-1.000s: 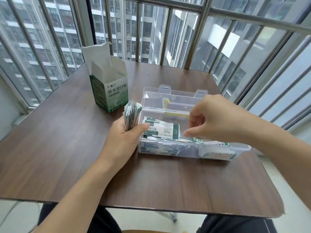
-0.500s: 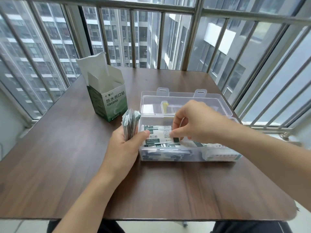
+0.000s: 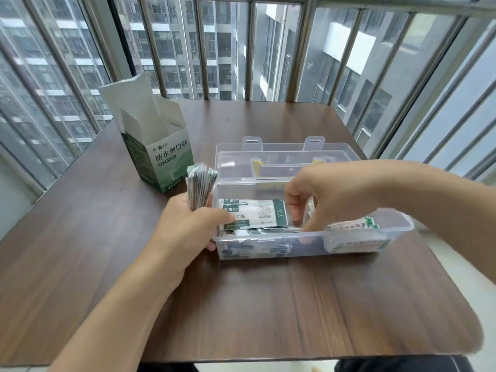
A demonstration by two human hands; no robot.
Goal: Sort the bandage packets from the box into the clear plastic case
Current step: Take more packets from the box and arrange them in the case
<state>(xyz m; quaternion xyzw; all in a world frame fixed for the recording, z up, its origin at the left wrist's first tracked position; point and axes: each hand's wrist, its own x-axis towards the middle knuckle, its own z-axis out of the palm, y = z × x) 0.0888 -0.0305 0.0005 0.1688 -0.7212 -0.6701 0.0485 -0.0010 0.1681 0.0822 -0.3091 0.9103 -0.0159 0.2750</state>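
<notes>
A dark wood table (image 3: 268, 304) stands against a railed window (image 3: 241, 49) facing tower blocks. The clear case (image 3: 397, 226) lies open mid-table with white-and-green packets (image 3: 255, 213) inside; the opened green box (image 3: 166, 157) stands just left of it. At the case's left wall the left hand (image 3: 188, 232) grips a packet stack (image 3: 200, 186), while inside it the right hand (image 3: 327, 194) has fingers curled among the packets; its grasp is unclear.

Left hand (image 3: 188, 226) grips packets (image 3: 200, 185) (right hand (image 3: 330, 194) inside case (image 3: 397, 224)).

A dark wooden table (image 3: 268, 304) stands beside a metal window railing (image 3: 306, 49).
</notes>
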